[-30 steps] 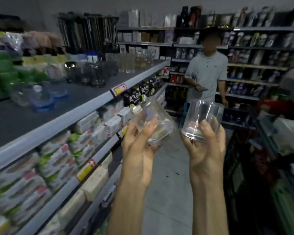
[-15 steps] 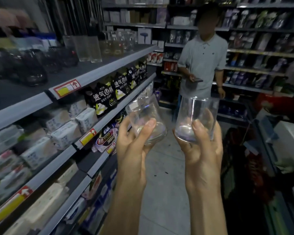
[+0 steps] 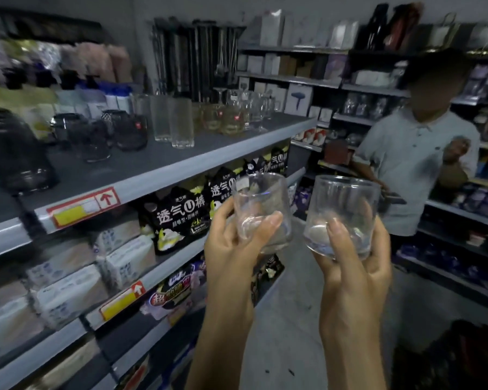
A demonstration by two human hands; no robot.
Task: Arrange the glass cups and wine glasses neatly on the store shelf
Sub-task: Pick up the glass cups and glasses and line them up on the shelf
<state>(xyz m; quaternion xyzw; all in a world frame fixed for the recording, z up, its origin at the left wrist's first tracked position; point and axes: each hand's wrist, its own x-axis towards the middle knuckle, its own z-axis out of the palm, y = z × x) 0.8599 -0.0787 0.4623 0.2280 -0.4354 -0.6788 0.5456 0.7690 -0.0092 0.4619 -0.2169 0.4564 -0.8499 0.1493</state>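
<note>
1. Both hands are raised in a shop aisle, each curled round the base of a clear glass: the left hand point(image 3: 231, 249) grips the first tumbler point(image 3: 261, 212), tilted slightly, and the right hand point(image 3: 352, 266) grips the second tumbler point(image 3: 341, 215), upright, near it but not touching
2. To the left, the grey top shelf point(image 3: 181, 164) carries dark glass cups point(image 3: 130, 132), tall clear glasses point(image 3: 182, 123) and stemmed glasses point(image 3: 254, 108) further back
3. Beyond the tumblers stands a person in a grey polo shirt point(image 3: 414, 164)

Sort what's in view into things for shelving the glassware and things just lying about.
Job: left hand gripping the left cup; right hand gripping the right cup; top shelf with tall glasses, dark cups and stemmed glasses.
Lying about: black packs, white packs, person in the aisle.
</note>
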